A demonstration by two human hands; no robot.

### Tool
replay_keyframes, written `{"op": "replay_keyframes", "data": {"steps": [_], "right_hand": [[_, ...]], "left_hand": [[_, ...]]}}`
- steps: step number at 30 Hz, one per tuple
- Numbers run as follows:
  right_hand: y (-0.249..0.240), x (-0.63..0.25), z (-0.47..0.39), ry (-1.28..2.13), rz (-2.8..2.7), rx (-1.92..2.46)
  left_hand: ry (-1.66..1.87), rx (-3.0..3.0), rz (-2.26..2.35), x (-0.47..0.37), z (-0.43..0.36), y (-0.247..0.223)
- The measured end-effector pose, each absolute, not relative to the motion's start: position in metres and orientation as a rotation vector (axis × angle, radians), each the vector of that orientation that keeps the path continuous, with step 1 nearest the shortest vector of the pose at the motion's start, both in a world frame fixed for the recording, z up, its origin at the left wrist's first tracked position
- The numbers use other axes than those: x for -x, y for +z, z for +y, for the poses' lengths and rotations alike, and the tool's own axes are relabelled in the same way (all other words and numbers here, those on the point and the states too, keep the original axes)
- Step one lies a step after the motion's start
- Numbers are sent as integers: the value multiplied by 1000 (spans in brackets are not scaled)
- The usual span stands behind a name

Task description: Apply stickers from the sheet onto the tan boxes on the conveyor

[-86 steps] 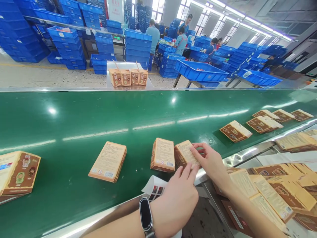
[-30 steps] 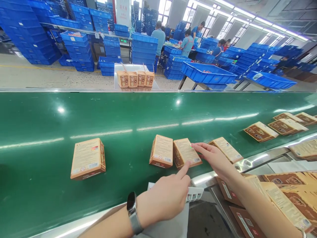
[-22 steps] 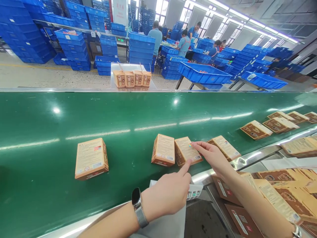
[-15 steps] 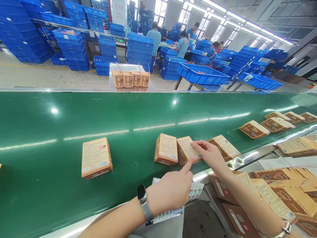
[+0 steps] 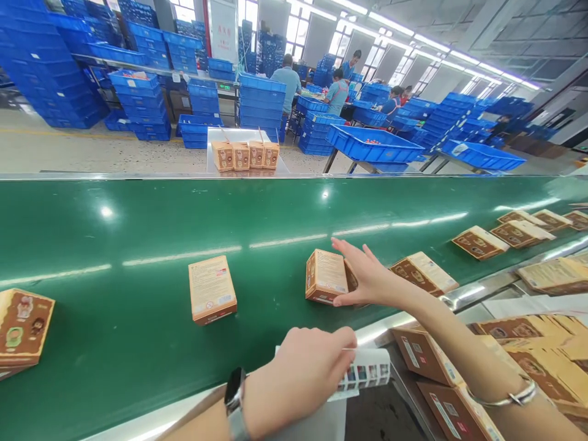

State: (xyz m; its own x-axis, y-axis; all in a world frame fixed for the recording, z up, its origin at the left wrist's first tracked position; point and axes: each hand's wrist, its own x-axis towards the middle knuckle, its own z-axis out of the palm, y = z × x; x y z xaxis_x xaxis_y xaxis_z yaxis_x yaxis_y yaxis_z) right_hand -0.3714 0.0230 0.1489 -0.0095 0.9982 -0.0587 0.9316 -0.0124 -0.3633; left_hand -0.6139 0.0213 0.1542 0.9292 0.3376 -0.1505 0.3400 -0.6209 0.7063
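Note:
My right hand [image 5: 367, 275] is open at a small tan-and-brown carton [image 5: 325, 275] on the green conveyor belt [image 5: 156, 343]. Its thumb is by the carton's near right corner, and the other fingers stretch past the far edge. Another carton [image 5: 351, 279] is mostly hidden behind this hand. Closer to me, my left hand [image 5: 312, 364], with a watch on the wrist, has its fingers curled on a curled white sheet of small printed stickers [image 5: 367, 370]. A carton with a small pinkish sticker [image 5: 212, 291] lies farther left on the belt.
A brown carton [image 5: 25, 327] is at the left edge; another carton [image 5: 425, 272] lies right of my hand. Several cartons [image 5: 521, 233] sit farther right. Flat stacked cartons [image 5: 546, 361] fill the near right side. Beyond the belt are blue crates [image 5: 374, 144] and people.
My right hand has opened from a pinch and moved left to the neighbouring carton. My left hand has drawn back from the cartons. The cartons sit farther right, and a brown one has come in at left.

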Motion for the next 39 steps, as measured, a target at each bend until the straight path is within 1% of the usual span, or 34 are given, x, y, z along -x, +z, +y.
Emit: {"op": "replay_keyframes", "data": {"steps": [3,8,11,16,21,26,28,30,32,35,37,39], "right_hand": [[149,386,30,528,-2238,2062],[159,413,19,545,-2367,1848],[171,434,-3,384,-2351,1664],[181,469,-37,240,-2356,1380],[176,482,-47,30,-2324,1372],[166,479,-61,-336,-2337,1342],[162,475,-68,-402,-2342,1293],[160,468,-69,-312,-2271,1282],[161,456,-62,-89,-2049,1434],[160,432,-40,380,-1376,1798],[155,417,-24,634,-907,1870],[146,406,-12,753,-656,1844]], "left_hand": [[-41,-2018,605,636,26,157],[-82,-1854,777,667,33,161],[-49,-1834,795,677,34,166],[-39,-1842,795,675,35,175],[6,-1878,754,670,34,172],[32,-1800,747,662,38,171],[19,-1734,755,659,41,171],[6,-1693,779,656,43,171],[-7,-1733,798,655,44,169],[42,-1901,745,650,44,163],[116,-1993,624,644,44,157],[148,-2084,499,635,45,150]]}}
